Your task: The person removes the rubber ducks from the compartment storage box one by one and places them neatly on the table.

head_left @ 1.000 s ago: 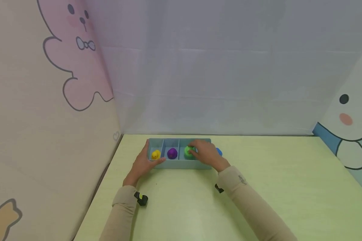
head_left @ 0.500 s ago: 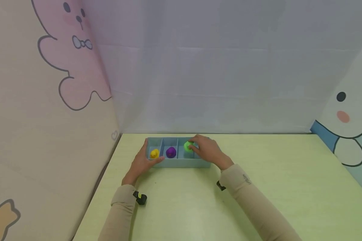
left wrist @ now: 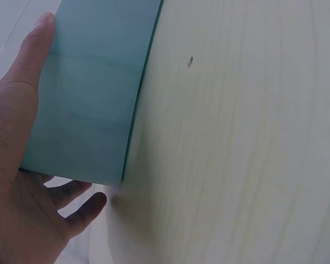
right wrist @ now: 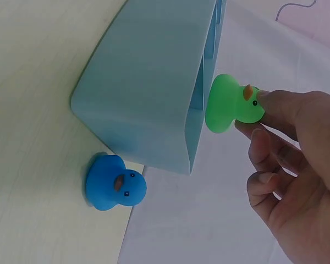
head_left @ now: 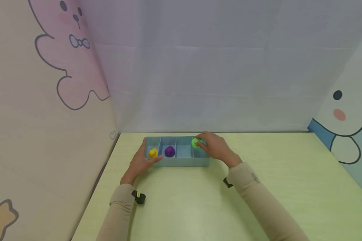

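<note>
My right hand (head_left: 215, 145) pinches a green rubber duck (right wrist: 225, 104) by its head between thumb and fingers. The duck hangs at rim height near the divider of the rightmost compartment of a blue-green divided box (head_left: 181, 162). At the box's left end rests my left hand (head_left: 138, 164), its thumb laid straight along the front wall and its fingers at the end wall. A yellow duck (head_left: 153, 153) sits in the leftmost compartment, and a purple duck (head_left: 169, 151) in the compartment beside it. The third compartment holds nothing.
A blue duck (right wrist: 114, 182) stands on the table just outside the box's right end, hidden behind the right hand in the head view. The pale table (head_left: 187, 201) meets a hanging cloth (head_left: 199, 83) behind the box. Printed cartoon walls flank both sides.
The right hand has lifted the green duck out of the third compartment and carried it right, over the rightmost one. The left hand stays at the box's left end.
</note>
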Motion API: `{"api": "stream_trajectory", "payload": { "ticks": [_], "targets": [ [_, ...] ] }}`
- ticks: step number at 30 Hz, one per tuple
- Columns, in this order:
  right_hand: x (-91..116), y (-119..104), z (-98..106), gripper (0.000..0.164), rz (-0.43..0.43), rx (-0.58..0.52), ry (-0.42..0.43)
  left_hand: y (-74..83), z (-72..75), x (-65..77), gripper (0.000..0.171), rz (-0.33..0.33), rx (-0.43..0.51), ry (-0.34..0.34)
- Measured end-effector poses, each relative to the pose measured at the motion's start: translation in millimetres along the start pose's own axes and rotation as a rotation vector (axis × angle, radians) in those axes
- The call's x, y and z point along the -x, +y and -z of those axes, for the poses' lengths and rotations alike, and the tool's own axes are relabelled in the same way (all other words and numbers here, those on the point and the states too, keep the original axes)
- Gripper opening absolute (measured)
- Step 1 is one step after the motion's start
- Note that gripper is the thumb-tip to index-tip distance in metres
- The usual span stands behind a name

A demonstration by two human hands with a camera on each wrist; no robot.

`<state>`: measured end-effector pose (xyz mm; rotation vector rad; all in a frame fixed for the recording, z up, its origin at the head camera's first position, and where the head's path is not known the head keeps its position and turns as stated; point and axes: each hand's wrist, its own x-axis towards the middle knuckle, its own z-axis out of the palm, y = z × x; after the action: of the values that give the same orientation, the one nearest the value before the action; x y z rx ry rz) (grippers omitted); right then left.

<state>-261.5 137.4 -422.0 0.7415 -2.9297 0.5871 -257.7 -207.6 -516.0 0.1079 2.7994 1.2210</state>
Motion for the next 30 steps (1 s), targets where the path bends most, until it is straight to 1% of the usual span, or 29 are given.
{"api": "stream_trajectory", "payload": {
  "ticks": [4, 12, 19, 27, 30],
  "targets": [
    [4.8, 5.6, 5.1, 0.037, -0.02, -0.008, 0.004, 0.4, -0.4, -1.6, 0.129, 0.003, 0.007, -0.001],
    [14.8, 14.8, 16.2, 0.036, -0.03, -0.024, 0.023, -1.0, -0.2, -0.6, 0.129, 0.023, 0.02, 0.001],
    [22.0, 25.0, 24.1, 0.035, -0.019, 0.004, 0.053, 0.6, 0.6, 1.3, 0.13, 0.027, 0.037, 0.004],
    [31.8, 36.4, 31.9, 0.036, -0.031, 0.038, 0.05, 1.0, 2.3, 1.5, 0.13, 0.025, 0.029, -0.004],
    [35.2, 42.1, 31.8, 0.035, -0.031, 0.042, 0.055, 0.2, 3.1, 2.1, 0.131, 0.022, 0.023, -0.003]
  ]
}}
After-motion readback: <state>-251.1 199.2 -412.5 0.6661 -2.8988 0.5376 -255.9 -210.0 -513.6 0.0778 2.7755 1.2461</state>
